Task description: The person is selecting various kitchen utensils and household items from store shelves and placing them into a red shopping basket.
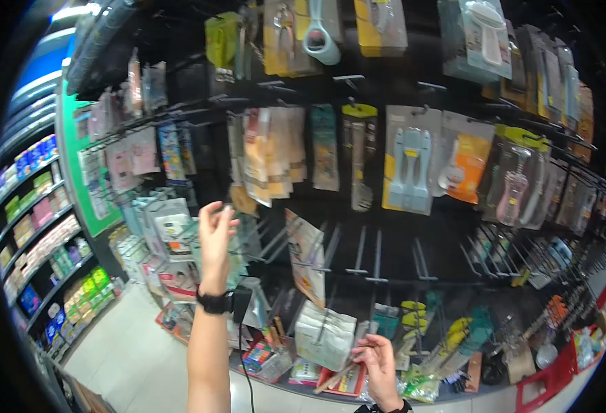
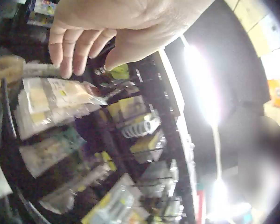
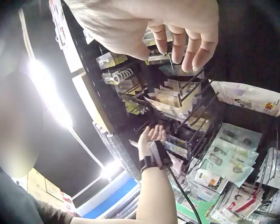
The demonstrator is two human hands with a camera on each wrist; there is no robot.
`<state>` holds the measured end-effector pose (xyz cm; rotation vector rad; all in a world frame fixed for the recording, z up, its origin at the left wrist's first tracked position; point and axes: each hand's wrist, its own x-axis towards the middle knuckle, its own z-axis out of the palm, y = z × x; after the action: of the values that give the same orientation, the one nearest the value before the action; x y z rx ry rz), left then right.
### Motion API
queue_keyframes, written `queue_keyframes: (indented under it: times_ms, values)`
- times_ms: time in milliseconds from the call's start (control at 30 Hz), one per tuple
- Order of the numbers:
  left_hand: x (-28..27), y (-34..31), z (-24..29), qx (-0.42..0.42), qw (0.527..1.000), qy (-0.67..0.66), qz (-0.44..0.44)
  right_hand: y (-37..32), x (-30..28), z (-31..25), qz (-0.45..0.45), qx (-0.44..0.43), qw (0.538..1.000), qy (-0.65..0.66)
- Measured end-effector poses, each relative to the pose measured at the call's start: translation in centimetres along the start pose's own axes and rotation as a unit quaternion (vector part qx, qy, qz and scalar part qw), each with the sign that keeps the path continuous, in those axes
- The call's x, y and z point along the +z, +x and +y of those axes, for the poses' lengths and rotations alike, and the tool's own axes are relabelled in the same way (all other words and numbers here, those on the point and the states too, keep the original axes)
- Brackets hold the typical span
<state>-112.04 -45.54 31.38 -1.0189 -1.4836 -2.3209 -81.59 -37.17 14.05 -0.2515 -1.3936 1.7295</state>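
Note:
My left hand (image 1: 215, 244) is raised before the rack, its fingers loosely bent with nothing between them. Close by on the right hang long beige packets (image 1: 268, 151), which also show below the fingertips in the left wrist view. Lower right, my right hand (image 1: 379, 368) is held palm inward, fingers loosely curled around nothing. Just left of it hangs a stack of white packets (image 1: 324, 337). A single tilted packet (image 1: 306, 258) with coloured print hangs between the two hands. In the right wrist view, the fingers of my right hand (image 3: 154, 28) droop over the hooks.
Bare metal hooks (image 1: 361, 251) jut out from the dark rack between the hands. Carded utensils (image 1: 408, 168) hang above them. A black cable (image 1: 242, 365) trails down from the left wrist. Shelves of packaged goods (image 1: 41, 199) stand far left, beyond a pale tiled floor (image 1: 113, 344).

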Motion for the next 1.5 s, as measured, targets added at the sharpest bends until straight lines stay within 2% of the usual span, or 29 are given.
queue_keyframes:
  times_ms: [100, 167, 233, 300, 367, 400, 433, 500, 567, 600, 700, 733, 833, 867, 900, 967, 1033, 1167, 1267, 1433, 1500]
  values:
    - [1.4, -7.0, 2.8, 0.014, 0.996, -0.047, -0.076, -1.8, -1.1, -1.1, 0.007, 0.011, 0.999, -0.040]
    - [3.3, -12.5, 3.7, -0.041, 0.991, -0.061, -0.113, -2.8, -2.4, -1.9, 0.005, 0.029, 0.997, -0.078]
    - [5.9, -17.8, 3.5, -0.069, 0.983, -0.053, -0.161, -3.9, -3.6, -4.0, -0.004, 0.113, 0.991, -0.074]
    - [8.5, -22.9, 2.7, -0.065, 0.973, 0.008, -0.223, -4.5, -5.2, -2.8, -0.031, 0.021, 0.994, -0.105]
    - [10.9, -28.0, 1.0, -0.046, 0.945, 0.032, -0.323, -5.4, -7.1, -3.9, -0.086, 0.128, 0.972, -0.176]
    - [12.7, -30.3, 1.0, -0.008, 0.920, 0.051, -0.389, -6.2, -8.5, -3.6, -0.097, 0.049, 0.961, -0.256]
    - [14.5, -32.6, 0.8, -0.002, 0.892, 0.053, -0.449, -6.9, -10.3, -3.7, -0.108, 0.133, 0.953, -0.250]
    - [17.2, -37.2, -1.4, -0.230, 0.855, -0.010, -0.464, -9.0, -13.8, -5.0, -0.028, 0.018, 0.924, -0.382]
    - [20.0, -40.2, -2.1, -0.214, 0.850, 0.015, -0.481, -11.4, -17.2, -9.4, 0.017, 0.143, 0.949, -0.280]
    - [21.8, -41.7, -2.2, -0.199, 0.853, 0.040, -0.482, -12.7, -19.6, -9.5, 0.052, 0.039, 0.970, -0.233]
    - [27.7, -48.5, -1.3, -0.147, 0.844, 0.068, -0.511, -17.3, -26.6, -15.7, 0.138, 0.019, 0.963, -0.229]
    - [29.7, -50.7, -1.2, -0.142, 0.829, 0.075, -0.536, -18.8, -28.9, -17.3, 0.170, 0.005, 0.956, -0.238]
    - [35.2, -57.8, 0.4, -0.082, 0.799, 0.070, -0.591, -24.6, -36.4, -21.2, 0.257, 0.029, 0.927, -0.270]
    - [36.9, -59.9, 1.2, -0.036, 0.784, 0.080, -0.615, -26.4, -38.4, -22.8, 0.286, 0.048, 0.917, -0.275]
    - [38.7, -61.6, 2.4, -0.040, 0.778, 0.076, -0.622, -28.3, -40.2, -23.9, 0.320, 0.059, 0.905, -0.274]
    - [41.9, -65.1, 5.0, 0.004, 0.792, 0.032, -0.610, -31.6, -43.2, -26.5, 0.369, 0.064, 0.872, -0.314]
    - [44.8, -67.9, 6.4, -0.042, 0.775, 0.007, -0.630, -34.5, -45.6, -28.1, 0.405, 0.068, 0.864, -0.290]
    - [49.7, -72.3, 7.8, -0.039, 0.746, -0.056, -0.663, -38.5, -49.5, -29.0, 0.483, 0.063, 0.833, -0.263]
    - [53.3, -74.9, 8.3, -0.043, 0.729, -0.086, -0.678, -40.1, -52.2, -29.2, 0.495, 0.100, 0.823, -0.261]
    - [60.0, -79.5, 6.1, -0.042, 0.705, -0.110, -0.700, -40.9, -57.7, -30.6, 0.513, 0.142, 0.799, -0.281]
    - [63.1, -81.6, 4.6, -0.074, 0.672, -0.102, -0.730, -40.8, -60.7, -31.7, 0.531, 0.165, 0.774, -0.304]
